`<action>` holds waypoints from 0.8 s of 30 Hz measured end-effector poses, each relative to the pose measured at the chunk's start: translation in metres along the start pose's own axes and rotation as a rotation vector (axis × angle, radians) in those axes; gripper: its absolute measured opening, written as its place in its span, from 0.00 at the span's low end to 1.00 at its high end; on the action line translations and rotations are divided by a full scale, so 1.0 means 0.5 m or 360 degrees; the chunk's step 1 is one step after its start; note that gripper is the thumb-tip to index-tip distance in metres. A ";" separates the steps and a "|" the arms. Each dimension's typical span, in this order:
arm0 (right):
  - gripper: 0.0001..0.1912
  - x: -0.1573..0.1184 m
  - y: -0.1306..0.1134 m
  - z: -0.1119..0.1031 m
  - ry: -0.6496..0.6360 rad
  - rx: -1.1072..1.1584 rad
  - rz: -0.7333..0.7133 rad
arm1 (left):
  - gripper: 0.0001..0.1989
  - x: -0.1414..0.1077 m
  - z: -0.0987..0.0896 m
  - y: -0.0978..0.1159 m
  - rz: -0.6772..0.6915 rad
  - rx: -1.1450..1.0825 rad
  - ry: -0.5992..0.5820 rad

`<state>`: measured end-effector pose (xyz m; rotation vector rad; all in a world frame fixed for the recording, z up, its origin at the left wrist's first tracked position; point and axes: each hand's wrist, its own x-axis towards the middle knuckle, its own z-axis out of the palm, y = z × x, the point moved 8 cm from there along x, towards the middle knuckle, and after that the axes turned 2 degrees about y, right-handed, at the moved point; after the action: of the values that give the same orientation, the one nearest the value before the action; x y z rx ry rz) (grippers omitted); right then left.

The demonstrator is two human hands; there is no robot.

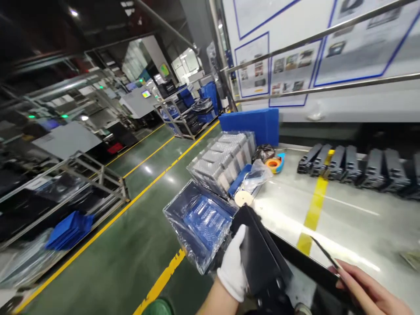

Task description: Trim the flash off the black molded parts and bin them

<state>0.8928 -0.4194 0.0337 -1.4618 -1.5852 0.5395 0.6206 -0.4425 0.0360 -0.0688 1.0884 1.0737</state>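
My left hand (233, 267), in a white glove, is closed around the side of a long black plastic part (262, 249), tilted and held over the table's near edge. My bare right hand (370, 286) pinches a slim, dark, pointed tool (323, 250), perhaps a knife; its tip points up and left, apart from the black part. Left of the gloved hand is a bin (173, 214) lined with clear plastic film, with blue bubble-patterned material (208, 221) inside. Similar black parts (351, 164) stand in a row at the back of the table.
A pale round disc (243, 198), a clear bag (257, 175) and a blue tape dispenser (280, 162) with orange tape lie on the left of the glossy table (348, 223). Bubble-wrapped grey goods (219, 157) stand behind the bin. Metal racks (98, 175) line the floor's left side.
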 end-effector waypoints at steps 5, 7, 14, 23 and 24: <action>0.19 -0.006 -0.178 -0.001 0.0094 0.0112 -0.0205 | 0.12 0.003 -0.043 0.034 0.0534 0.0042 0.0231; 0.14 -0.004 -0.237 0.005 0.0074 0.0206 -0.0370 | 0.10 0.004 -0.031 0.019 0.0437 0.0054 0.0176; 0.08 0.009 -0.309 0.026 -0.0039 0.0366 -0.0678 | 0.06 -0.034 -0.009 0.027 0.0341 0.0026 0.0197; 0.13 0.019 -0.321 -0.001 -0.0343 0.0347 -0.0613 | 0.24 0.027 -0.039 0.018 -0.0053 -0.0461 -0.0404; 0.13 0.011 -0.328 0.011 -0.0472 0.0385 -0.0607 | 0.23 0.025 -0.040 0.024 -0.0022 -0.0472 -0.0374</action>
<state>0.7969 -0.4473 0.1641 -0.8992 -1.8985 0.7159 0.5990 -0.4383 0.0219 -0.1814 0.7120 1.1926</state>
